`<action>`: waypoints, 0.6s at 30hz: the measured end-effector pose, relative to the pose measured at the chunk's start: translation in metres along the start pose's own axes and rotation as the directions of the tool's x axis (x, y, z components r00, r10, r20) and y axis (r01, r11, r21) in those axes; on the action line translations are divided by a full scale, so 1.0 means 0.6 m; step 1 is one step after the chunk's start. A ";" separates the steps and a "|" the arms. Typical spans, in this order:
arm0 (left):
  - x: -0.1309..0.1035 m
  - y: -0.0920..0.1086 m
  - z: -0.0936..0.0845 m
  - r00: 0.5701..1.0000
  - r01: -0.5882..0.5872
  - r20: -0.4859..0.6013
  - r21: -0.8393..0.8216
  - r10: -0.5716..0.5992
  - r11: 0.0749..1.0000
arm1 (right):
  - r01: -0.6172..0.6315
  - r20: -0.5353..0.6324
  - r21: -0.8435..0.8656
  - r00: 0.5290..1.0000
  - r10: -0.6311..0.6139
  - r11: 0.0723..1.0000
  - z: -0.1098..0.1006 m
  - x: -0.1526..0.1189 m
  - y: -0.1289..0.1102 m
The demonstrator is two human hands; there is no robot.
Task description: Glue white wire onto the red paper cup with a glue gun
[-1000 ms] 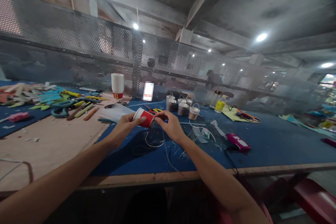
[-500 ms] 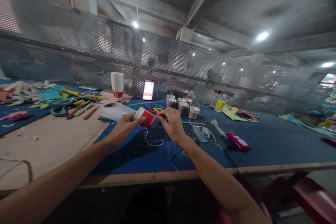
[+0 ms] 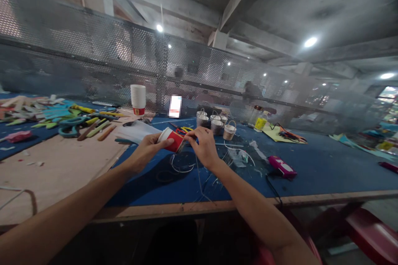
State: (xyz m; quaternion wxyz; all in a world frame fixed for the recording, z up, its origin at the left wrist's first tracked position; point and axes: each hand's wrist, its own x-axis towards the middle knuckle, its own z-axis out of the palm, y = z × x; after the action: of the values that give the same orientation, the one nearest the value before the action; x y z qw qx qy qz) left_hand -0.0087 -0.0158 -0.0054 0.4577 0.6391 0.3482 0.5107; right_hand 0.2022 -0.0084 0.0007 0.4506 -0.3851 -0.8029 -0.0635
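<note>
A red and white paper cup [image 3: 174,140] lies tilted on its side in the air, gripped by my left hand [image 3: 149,149] with the thumb along its wall. My right hand [image 3: 202,145] is closed in a pinch at the cup's base end, on a thin strand that is hard to make out. White cord [image 3: 183,170] is looped on the blue table surface below the cup. Behind my right hand stand several small cups with handles, one of them wrapped in tan cord [image 3: 229,131].
A stack of paper cups [image 3: 138,99] and a lit phone [image 3: 175,106] stand at the back. Blue-handled scissors [image 3: 70,127] and coloured sticks lie left. To the right are a magenta device [image 3: 282,167] with a cable, a yellow-labelled bottle [image 3: 261,121] and plastic scraps.
The cup and both hands hold nearly the same place. A small blue spot seen at my right fingertips before is no longer visible. The view has shifted very slightly.
</note>
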 end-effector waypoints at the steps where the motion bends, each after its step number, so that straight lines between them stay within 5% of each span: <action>1: 0.000 0.001 0.000 1.000 0.001 0.000 -0.005 -0.001 1.000 | -0.002 0.000 -0.002 1.000 0.002 1.000 0.000 0.000 0.000; 11: 0.003 -0.007 0.000 1.000 -0.019 0.020 0.034 0.018 0.999 | -0.066 0.105 0.033 0.993 0.062 0.997 0.005 0.007 0.011; 18: 0.005 -0.003 -0.003 0.996 -0.015 -0.085 0.033 0.017 0.999 | -0.158 0.106 0.334 0.986 0.129 0.929 0.003 0.009 0.017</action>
State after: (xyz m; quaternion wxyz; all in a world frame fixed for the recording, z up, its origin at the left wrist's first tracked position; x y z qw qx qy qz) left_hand -0.0100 -0.0122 -0.0058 0.4281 0.6268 0.3704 0.5354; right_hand 0.2063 0.0026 0.0015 0.4804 -0.3612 -0.7893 0.1255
